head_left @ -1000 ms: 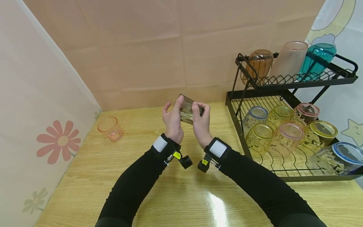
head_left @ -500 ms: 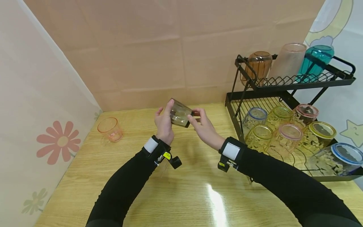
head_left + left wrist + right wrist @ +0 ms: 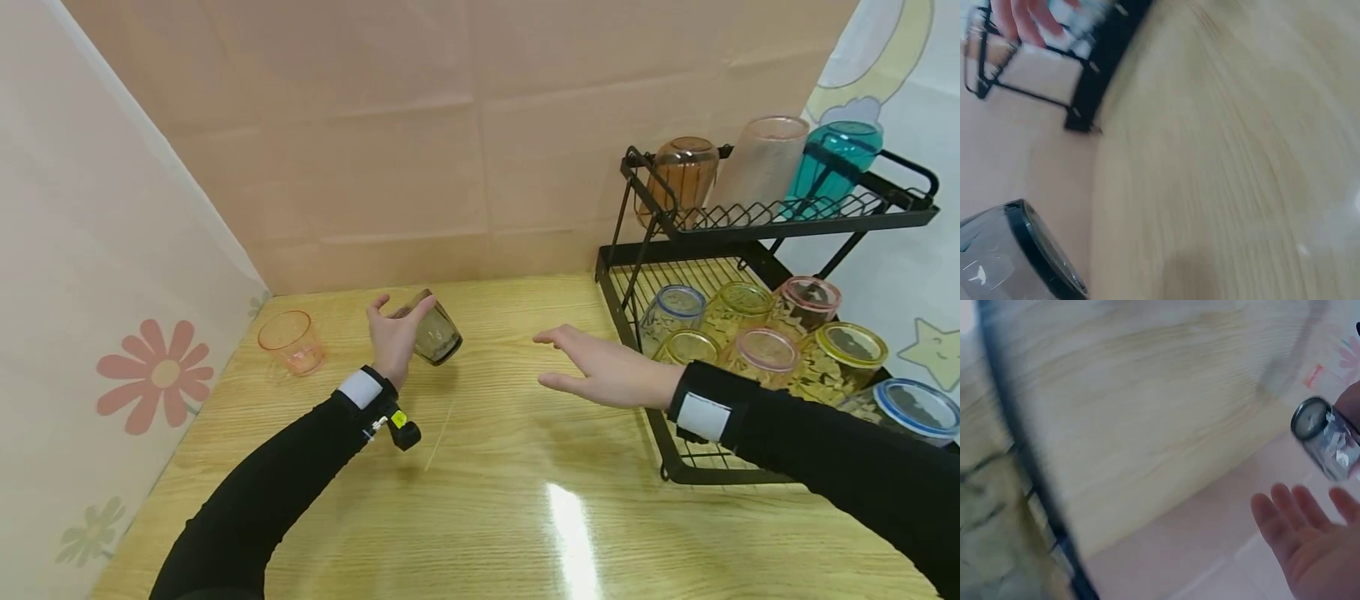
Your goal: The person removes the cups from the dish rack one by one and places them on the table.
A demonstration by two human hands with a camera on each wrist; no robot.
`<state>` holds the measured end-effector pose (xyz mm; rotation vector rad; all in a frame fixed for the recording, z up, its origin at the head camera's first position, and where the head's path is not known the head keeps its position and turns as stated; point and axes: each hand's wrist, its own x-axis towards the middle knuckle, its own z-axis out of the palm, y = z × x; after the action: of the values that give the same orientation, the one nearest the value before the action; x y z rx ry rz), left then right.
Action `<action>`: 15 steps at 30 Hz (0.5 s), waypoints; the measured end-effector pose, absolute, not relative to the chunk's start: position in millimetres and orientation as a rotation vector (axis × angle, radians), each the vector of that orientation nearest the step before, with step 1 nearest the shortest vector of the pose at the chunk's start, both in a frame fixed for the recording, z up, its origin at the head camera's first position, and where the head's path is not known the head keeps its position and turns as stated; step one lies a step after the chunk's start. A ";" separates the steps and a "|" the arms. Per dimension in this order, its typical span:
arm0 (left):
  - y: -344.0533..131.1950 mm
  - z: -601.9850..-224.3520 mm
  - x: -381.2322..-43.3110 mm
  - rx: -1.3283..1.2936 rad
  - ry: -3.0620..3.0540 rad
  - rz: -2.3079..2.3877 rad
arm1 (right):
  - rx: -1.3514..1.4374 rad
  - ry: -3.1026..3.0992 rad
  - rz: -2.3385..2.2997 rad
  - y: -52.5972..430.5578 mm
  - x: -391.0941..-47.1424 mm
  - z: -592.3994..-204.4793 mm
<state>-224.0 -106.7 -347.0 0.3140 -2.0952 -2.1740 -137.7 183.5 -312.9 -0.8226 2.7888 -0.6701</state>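
Left hand (image 3: 393, 340) holds smoky glass tumbler (image 3: 438, 335), tilted; right hand (image 3: 603, 368) empty, thumb and fingers apart. Suggest firm grip, base levelled before any bench (image 3: 495, 508) contact.

Light wood-grain table (image 3: 480, 525), clear orange-rimmed glass (image 3: 294, 346) toward the left, black two-tier rack (image 3: 787, 228) at right

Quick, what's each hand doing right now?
Left hand: holding the grey glass, tilted.
Right hand: open, holding nothing.
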 end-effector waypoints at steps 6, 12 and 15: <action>-132.5 -361.2 -235.5 0.239 -2.192 -1.974 | -0.914 2.837 -0.400 211.6 -118.2 -305.3; -153.4 -368.7 -243.9 0.198 -2.232 -1.742 | -0.932 2.935 -0.244 238.7 -101.2 -295.7; -162.4 -372.4 -247.6 0.214 -2.250 -1.649 | -0.907 2.988 -0.205 252.2 -95.6 -291.7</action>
<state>-247.6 -162.4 -372.4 0.2137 -2.2500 -1.6492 -95.6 252.2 -291.7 -0.9066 2.9882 -0.2055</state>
